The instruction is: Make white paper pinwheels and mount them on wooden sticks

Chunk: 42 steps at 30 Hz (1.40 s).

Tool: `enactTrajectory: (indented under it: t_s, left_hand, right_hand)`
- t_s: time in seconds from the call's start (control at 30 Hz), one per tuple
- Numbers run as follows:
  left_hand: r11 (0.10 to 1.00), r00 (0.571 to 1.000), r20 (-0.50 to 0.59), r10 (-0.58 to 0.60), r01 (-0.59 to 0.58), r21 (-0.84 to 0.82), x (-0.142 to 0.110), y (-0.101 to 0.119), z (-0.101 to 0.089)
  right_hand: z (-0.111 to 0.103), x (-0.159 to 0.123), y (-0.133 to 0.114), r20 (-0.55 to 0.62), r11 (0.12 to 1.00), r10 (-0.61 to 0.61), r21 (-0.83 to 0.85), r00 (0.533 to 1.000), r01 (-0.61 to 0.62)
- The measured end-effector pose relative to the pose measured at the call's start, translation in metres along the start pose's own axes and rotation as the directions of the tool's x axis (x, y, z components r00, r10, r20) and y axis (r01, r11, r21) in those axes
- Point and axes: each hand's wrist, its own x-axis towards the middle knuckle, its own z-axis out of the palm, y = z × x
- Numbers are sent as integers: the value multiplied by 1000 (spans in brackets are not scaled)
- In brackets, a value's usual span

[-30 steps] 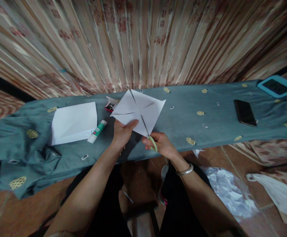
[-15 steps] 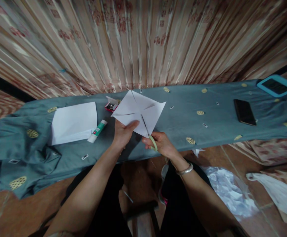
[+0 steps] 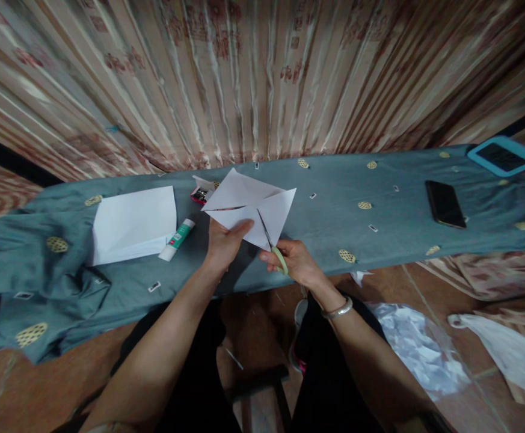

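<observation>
A square of white paper (image 3: 237,192) with slits running in from its corners is held above the cloth. My left hand (image 3: 227,243) pinches its near left edge, thumb on top and fingers underneath. In my right hand (image 3: 291,260) are scissors (image 3: 278,260) with pale green handles. Their blades lie along the slit at the paper's near corner and point toward its middle. Left of my left hand lies a green and white glue stick (image 3: 176,239). Behind it, partly covered by the paper, stands a small open box (image 3: 199,193) of metal pins or clips.
A stack of white paper (image 3: 133,222) lies on the left of the cloth-covered table (image 3: 325,222). A black phone (image 3: 445,204) and a blue-framed tablet (image 3: 503,156) rest at the right. On the floor is a clear bag of paper scraps (image 3: 418,346).
The paper's far and right corners have dipped and drawn slightly inward, and the far slit no longer shows. Both hands and the scissors stay almost where they were.
</observation>
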Motion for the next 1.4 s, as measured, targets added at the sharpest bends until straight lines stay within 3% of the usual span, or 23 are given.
enactTrajectory:
  t_s: [0.2,0.37,0.43,0.5,0.57,0.67,0.73,0.83,0.97,1.1,1.3,1.4]
  left_hand:
    - [993,998,-13,-53,52,-107,-1,2,2]
    - [971,996,-47,-75,62,-229,4,-1,-1]
    - [966,993,-67,-93,74,-248,5,-1,-2]
    - [970,993,-66,-95,77,-231,5,-1,0]
    - [977,996,-36,-82,73,-200,2,-4,3]
    - [985,994,43,-104,109,-132,-7,-13,13]
    - [983,978,122,-169,176,-53,-13,-23,20]
    - [985,968,184,-170,175,-10,-20,-36,30]
    - [989,968,208,-141,149,-22,-23,-40,31]
    - [989,966,217,-141,149,-22,-29,-36,15]
    - [984,985,33,-171,169,64,-32,-35,-17]
    - [986,989,16,-146,144,85,-31,-38,-30]
  right_hand:
    - [-4,-11,-13,90,998,63,8,994,-64]
    - [-28,-27,-11,132,984,163,-94,978,-152]
    - [-43,-34,-6,83,979,144,-161,986,-129]
    - [-59,-39,-2,-56,946,72,-312,996,-85]
    - [-73,-43,-1,-280,818,-25,-558,960,-142]
    - [-88,-42,-4,-509,523,-145,-768,849,-371]
    - [-93,-38,-6,-554,396,-177,-796,813,-457]
    - [-94,-28,-9,-549,313,-178,-818,816,-482]
    - [-91,-18,-11,-519,267,-179,-843,836,-467]
    - [-91,-12,-11,-493,276,-197,-857,848,-434]
    - [-94,-7,-12,-521,275,-218,-844,825,-461]
    - [-99,-8,-13,-535,266,-199,-836,821,-480]
